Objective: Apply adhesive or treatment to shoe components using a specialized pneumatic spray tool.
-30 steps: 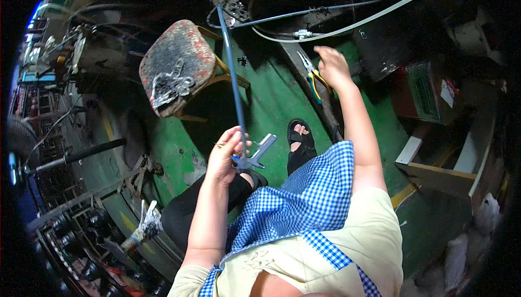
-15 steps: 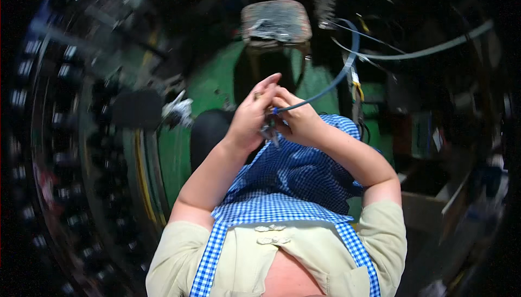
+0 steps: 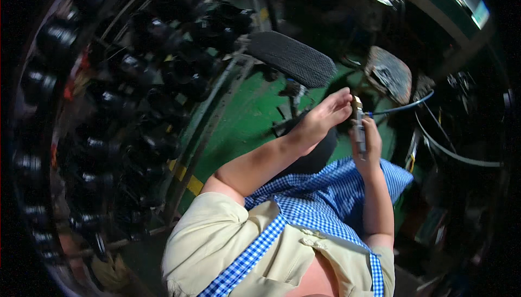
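My right hand (image 3: 373, 147) is closed around a small metal air tool (image 3: 359, 126), silver-grey with a brass-coloured end pointing away from me. A blue fitting joins it to a blue air hose (image 3: 404, 108) that curves off to the right. Just left of the tool, my left hand (image 3: 326, 114) has its fingers stretched out, with nothing visible in it. Its fingertips come close to the brass end; whether they touch it I cannot tell. The exact kind of tool is too blurred to make out.
A worn padded stool (image 3: 389, 74) stands beyond my hands, with a dark textured seat (image 3: 293, 58) to its left. Racks of shiny black round parts (image 3: 130, 101) fill the left side. A pale hose (image 3: 461, 158) runs at the right above the green floor (image 3: 239, 118).
The view has swung left, so the racks take up more of it. My hands, close together before, are now apart, and the left one has let go of the air tool.
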### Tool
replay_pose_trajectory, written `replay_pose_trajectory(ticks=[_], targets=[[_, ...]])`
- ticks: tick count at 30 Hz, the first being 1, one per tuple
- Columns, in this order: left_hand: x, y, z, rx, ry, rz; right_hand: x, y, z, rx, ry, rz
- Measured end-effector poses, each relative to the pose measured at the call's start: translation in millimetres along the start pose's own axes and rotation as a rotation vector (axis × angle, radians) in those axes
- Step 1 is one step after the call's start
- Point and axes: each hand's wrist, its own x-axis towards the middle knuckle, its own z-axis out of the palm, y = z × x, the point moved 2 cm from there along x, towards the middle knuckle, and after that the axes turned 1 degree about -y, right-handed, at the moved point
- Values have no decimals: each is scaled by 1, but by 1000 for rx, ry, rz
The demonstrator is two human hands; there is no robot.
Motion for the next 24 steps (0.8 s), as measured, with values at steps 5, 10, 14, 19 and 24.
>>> replay_pose_trajectory(ticks=[5,10,14,19,24], targets=[[-78,102,-91,678,307,288,25,50,19,104,183,217],[-71,240,-108,1417,640,764,30,104,60,170,117,290],[-3,331,-155,1991,849,283,28,111,71,110,86,306],[83,372,-226,2002,587,-127,36,112,68,86,156,199],[75,369,-170,1949,524,-229,54,69,32,475,79,329]])
